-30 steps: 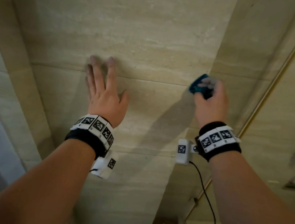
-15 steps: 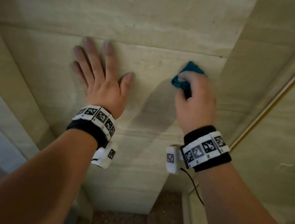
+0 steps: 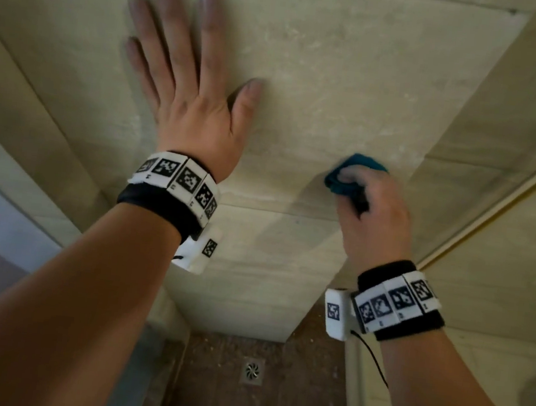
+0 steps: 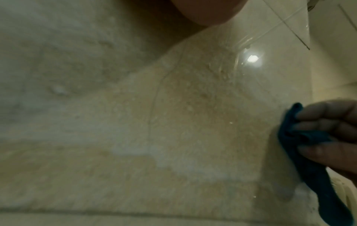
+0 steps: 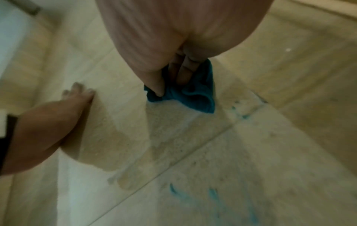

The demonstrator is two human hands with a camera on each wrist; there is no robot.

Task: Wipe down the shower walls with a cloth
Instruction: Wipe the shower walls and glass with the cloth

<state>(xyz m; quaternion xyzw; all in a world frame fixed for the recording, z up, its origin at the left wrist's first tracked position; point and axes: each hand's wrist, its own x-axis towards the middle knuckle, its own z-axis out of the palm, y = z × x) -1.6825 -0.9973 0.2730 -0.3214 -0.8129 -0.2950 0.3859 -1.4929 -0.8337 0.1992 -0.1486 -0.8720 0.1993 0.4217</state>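
The beige stone-look tiled shower wall has a faintly glossy finish, mottled and veined, with thin grout lines. A bunched teal cloth looks soft and matt. The brown speckled shower floor looks rough, with a small square metal drain.

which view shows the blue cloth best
The right wrist view: the cloth lies near centre, bunched under the right hand's fingers against the wall. The left wrist view catches it at the frame's right edge; the head view shows only a small bunch above the knuckles.
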